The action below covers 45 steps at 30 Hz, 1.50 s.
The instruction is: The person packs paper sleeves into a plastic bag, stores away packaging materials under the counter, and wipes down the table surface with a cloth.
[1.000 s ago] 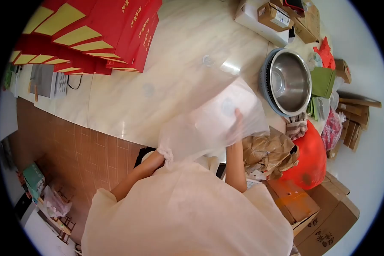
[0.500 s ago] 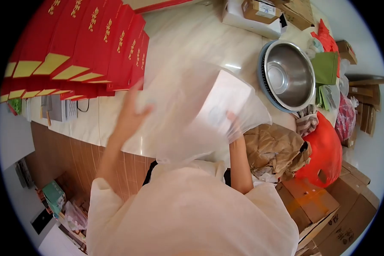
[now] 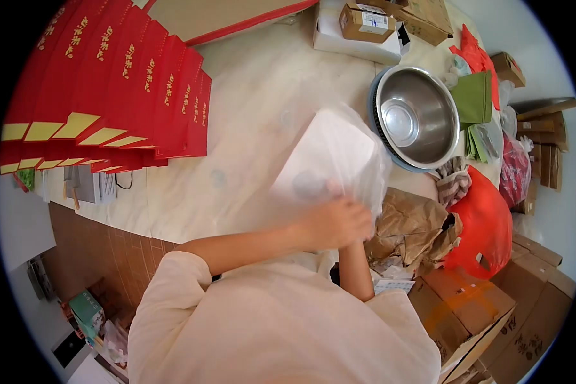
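Note:
A thin clear plastic bag [image 3: 372, 163] surrounds a flat-faced white packet or box [image 3: 329, 144], held low over the pale marble-patterned table. My left hand [image 3: 333, 224] reaches across my body and lies over my right one, its fingers blurred but curled against the gathered bag. Mostly covered by it, my right hand [image 3: 363, 235] grips the bag and the near end of the white packet. A grey round mark shows faintly on the packet, blurred by motion.
Red boxes with gold lettering [image 3: 125, 77] stand in a row at left. A steel basin [image 3: 416, 115] sits to the right of the bag. Crumpled brown paper [image 3: 406, 227], a red plastic bag [image 3: 483, 221] and cardboard cartons [image 3: 464, 307] lie near my right side.
My left hand has swung right from beside the red boxes to my right hand. The loose plastic bag has been drawn in closer around the white packet.

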Motion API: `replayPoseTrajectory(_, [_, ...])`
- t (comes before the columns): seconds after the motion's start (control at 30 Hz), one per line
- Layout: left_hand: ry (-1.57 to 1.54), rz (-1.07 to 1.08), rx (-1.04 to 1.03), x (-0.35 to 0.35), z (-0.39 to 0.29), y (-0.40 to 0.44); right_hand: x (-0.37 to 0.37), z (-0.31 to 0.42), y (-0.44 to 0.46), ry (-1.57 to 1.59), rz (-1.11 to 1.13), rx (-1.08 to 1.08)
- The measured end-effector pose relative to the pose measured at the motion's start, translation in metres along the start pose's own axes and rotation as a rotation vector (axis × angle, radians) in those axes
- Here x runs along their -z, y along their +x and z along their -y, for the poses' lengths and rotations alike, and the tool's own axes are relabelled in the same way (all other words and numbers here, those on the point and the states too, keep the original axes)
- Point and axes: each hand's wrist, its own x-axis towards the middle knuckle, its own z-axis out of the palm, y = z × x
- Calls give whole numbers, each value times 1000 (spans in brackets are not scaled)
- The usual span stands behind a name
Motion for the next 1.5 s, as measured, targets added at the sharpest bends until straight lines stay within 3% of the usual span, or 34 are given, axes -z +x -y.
replayPoseTrajectory(0.13, [-33,19,-84,-8,-53,-4,-8,17,-20,-37,10,71])
replayPoseTrajectory(0.23, [-283,74,-109,4,-66,-4,-14,33,-39,-88,14,144])
replayPoseTrajectory(0.3, [-326,-330,-378,58,-60,5,-18,42,-55,-109,10,208])
replayPoseTrajectory(0.33, [-193,-167,-272,90,-48,2,-20,48,-64,-122,3,244])
replayPoseTrajectory(0.4, [-249,-435,29,152,-6,1,-26,57,-85,-148,-16,324])
replayPoseTrajectory(0.43, [-399,-698,276,176,-1,13,-29,59,-91,-157,-15,353])
replayPoseTrajectory(0.47, [-644,-727,126,178,36,30,-32,62,-101,-169,-19,392])
replayPoseTrajectory(0.53, [-798,-447,293,181,64,37,-36,67,-124,-194,-47,462])
replayPoseTrajectory(0.57, [-798,-473,275,162,74,36,-38,69,-133,-206,-56,495])
replayPoseTrajectory(0.6, [-829,-269,381,134,87,36,-39,70,-141,-218,-69,521])
replayPoseTrajectory(0.7, [-1005,141,761,148,36,18,-41,68,-162,-235,-113,596])
replayPoseTrajectory(0.8, [-1385,192,636,126,15,-48,-43,62,-170,-254,-166,647])
replayPoseTrajectory(0.9, [-1726,94,1013,64,-2,-119,-45,51,-166,-307,-214,669])
replayPoseTrajectory(1.0, [-1798,57,1061,-13,-26,-178,-48,38,-151,-399,-260,678])
replayPoseTrajectory(1.07, [-1867,5,1084,-45,-37,-208,-47,28,-132,-589,-288,697])
replayPoseTrajectory(1.1, [-1877,14,1112,-45,-44,-215,-43,24,-122,-843,-297,735])
replayPoseTrajectory(1.17, [-1790,-54,1414,-40,-55,-224,-33,12,-105,-1460,-323,856])
replayPoseTrajectory(1.2, [-1794,-45,1438,-30,-63,-226,-32,7,-95,-1547,-298,849])
replayPoseTrajectory(1.27, [-1668,-271,1579,-6,-82,-230,-33,-3,-71,-1438,-152,798])
replayPoseTrajectory(1.33, [-1628,-264,1580,-2,-87,-247,-46,-12,-48,-451,-254,247])
replayPoseTrajectory(1.5, [-1561,-281,1572,-8,-86,-256,2,-45,12,-384,-285,134])
